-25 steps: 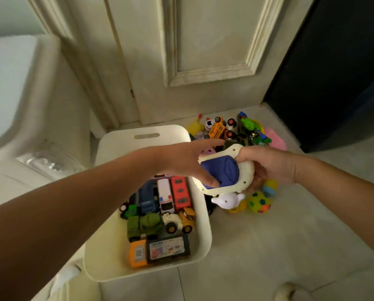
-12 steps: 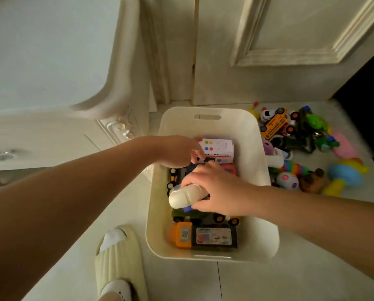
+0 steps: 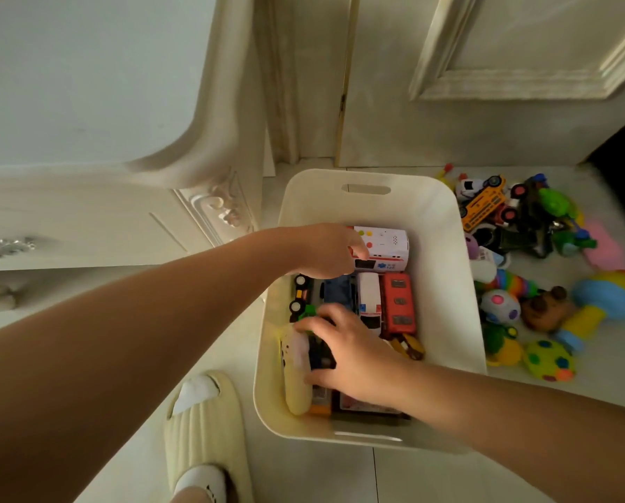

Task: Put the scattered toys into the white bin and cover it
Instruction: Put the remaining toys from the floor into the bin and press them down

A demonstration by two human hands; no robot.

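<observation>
At frame centre the white plastic bin (image 3: 445, 270) sat on the floor. The right hand (image 3: 350, 352) gripped a cream toy (image 3: 296, 379) against its left wall; the left hand (image 3: 325, 250), fingers curled, touched a white ambulance (image 3: 387, 248). No writing was legible.

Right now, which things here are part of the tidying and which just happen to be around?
Part of the job:
white bin
toy cars in the bin
cream toy under the right hand
left hand
toys on the floor

Just lying about:
slipper
door
</observation>
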